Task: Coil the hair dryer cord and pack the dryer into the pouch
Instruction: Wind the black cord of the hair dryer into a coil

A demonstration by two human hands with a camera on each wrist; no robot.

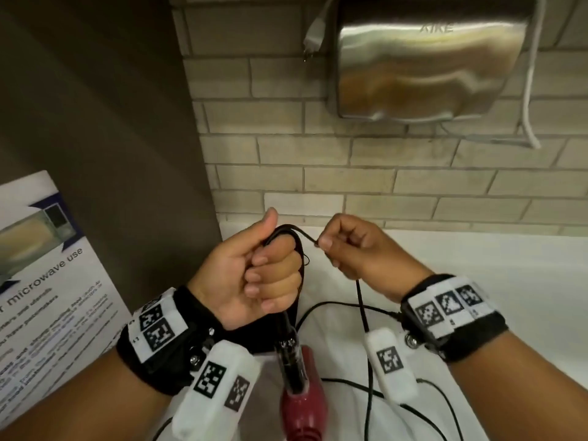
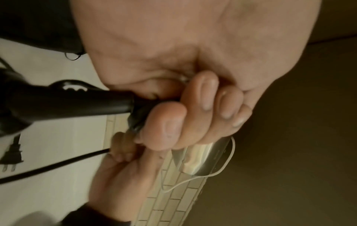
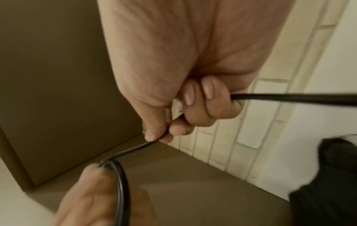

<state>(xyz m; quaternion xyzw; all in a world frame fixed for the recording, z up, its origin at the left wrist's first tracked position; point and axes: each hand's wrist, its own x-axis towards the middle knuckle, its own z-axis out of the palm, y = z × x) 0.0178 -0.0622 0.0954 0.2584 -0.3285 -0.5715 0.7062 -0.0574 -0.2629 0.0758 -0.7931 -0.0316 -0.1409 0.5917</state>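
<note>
As coiling runs: both hands raised above the bench (image 1: 477,281).
Left hand (image 1: 254,275): clamped on gathered cord (image 1: 361,300) loops, anchoring the coil.
Right hand (image 1: 359,246): at 3 o'clock, pinching cord taut, feeding the next loop.

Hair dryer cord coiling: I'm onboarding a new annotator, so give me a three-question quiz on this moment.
1. True or false: the left hand grips loops of the black cord.
2. What does the right hand pinch? A) the plug B) the cord C) the sign
3. Fill in: the plug lies on the white ____.

Key: 1 true; 2 B; 3 counter.
</note>
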